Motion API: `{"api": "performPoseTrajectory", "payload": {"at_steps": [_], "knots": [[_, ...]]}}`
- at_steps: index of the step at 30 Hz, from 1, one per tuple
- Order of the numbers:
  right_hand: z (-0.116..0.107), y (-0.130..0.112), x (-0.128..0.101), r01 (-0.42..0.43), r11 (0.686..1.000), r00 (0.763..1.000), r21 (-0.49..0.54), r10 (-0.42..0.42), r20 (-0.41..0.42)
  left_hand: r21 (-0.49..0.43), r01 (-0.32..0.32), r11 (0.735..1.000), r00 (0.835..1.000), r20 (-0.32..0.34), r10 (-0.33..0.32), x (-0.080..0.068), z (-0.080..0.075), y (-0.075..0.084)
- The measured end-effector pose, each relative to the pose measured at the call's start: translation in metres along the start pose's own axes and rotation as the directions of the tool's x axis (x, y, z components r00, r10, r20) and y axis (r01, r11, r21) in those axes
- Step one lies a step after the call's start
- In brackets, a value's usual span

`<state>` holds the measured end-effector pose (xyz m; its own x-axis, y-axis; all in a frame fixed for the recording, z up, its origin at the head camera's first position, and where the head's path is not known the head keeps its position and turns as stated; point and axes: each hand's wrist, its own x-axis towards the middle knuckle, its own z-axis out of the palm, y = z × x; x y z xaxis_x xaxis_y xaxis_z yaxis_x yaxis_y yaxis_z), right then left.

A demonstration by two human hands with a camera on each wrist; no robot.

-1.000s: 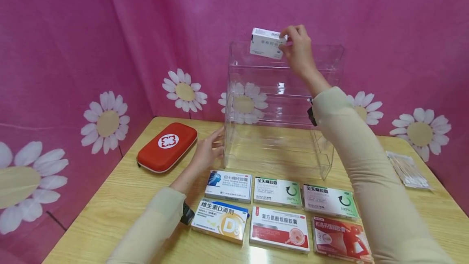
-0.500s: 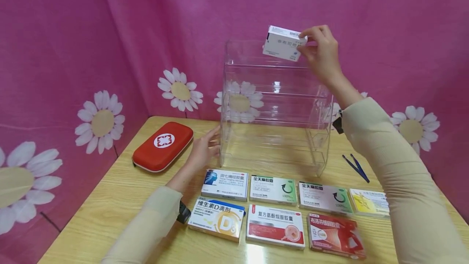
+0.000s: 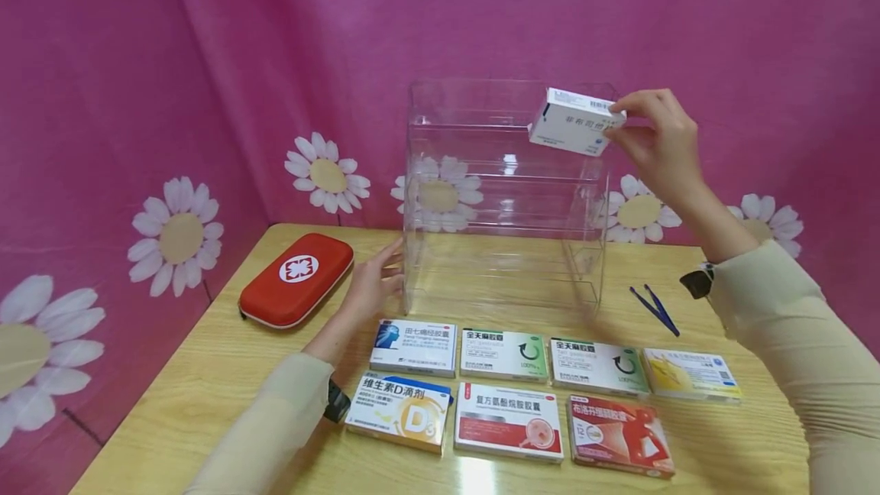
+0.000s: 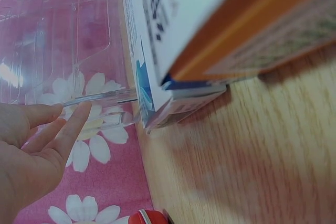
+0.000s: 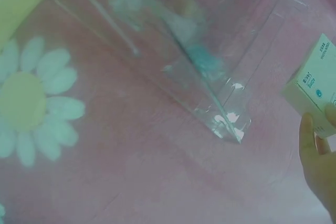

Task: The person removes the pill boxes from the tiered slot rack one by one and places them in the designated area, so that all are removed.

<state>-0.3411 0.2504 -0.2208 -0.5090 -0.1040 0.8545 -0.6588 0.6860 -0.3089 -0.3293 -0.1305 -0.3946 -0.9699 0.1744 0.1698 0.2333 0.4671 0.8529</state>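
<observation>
Left to right: one red first-aid case [image 3: 296, 279]; left hand [image 3: 372, 284] flat, fingers straight, against the lower left wall of one clear acrylic shelf rack [image 3: 505, 197]; seven medicine boxes [image 3: 505, 399] flat on the table [image 3: 206, 373]; one white box [image 3: 574, 121] pinched at its end by right hand [image 3: 656, 140], beside the rack's top right corner. Risks: end-only pinch could slip (box tilted already), or box clips the rack edge. One blue tweezers [image 3: 654, 308].
</observation>
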Motion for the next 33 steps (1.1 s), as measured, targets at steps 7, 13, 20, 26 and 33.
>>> {"api": "performPoseTrajectory", "payload": {"at_steps": [7,13,20,26,33], "knots": [[-0.027,0.006,-0.043,0.045,0.998,0.996,-0.038,-0.042,0.074,0.012,0.010,1.000,1.000,-0.003,-0.010,0.001,-0.004,-0.001],[-0.049,0.012,-0.081,0.057,0.997,0.989,-0.046,-0.050,0.142,0.005,0.029,1.000,1.000,0.010,-0.029,0.001,-0.008,-0.001],[-0.071,0.022,-0.121,0.052,0.998,0.980,0.030,-0.057,0.192,0.011,0.046,0.999,0.999,0.018,-0.046,0.002,-0.011,-0.001],[-0.090,0.022,-0.156,0.035,0.999,0.964,-0.002,-0.033,0.265,0.011,0.040,0.999,0.999,0.020,-0.040,0.000,-0.013,0.000],[-0.110,0.021,-0.189,-0.014,1.000,0.933,-0.026,0.022,0.360,0.025,0.051,0.998,0.999,0.011,-0.052,-0.001,-0.016,0.000]]}}
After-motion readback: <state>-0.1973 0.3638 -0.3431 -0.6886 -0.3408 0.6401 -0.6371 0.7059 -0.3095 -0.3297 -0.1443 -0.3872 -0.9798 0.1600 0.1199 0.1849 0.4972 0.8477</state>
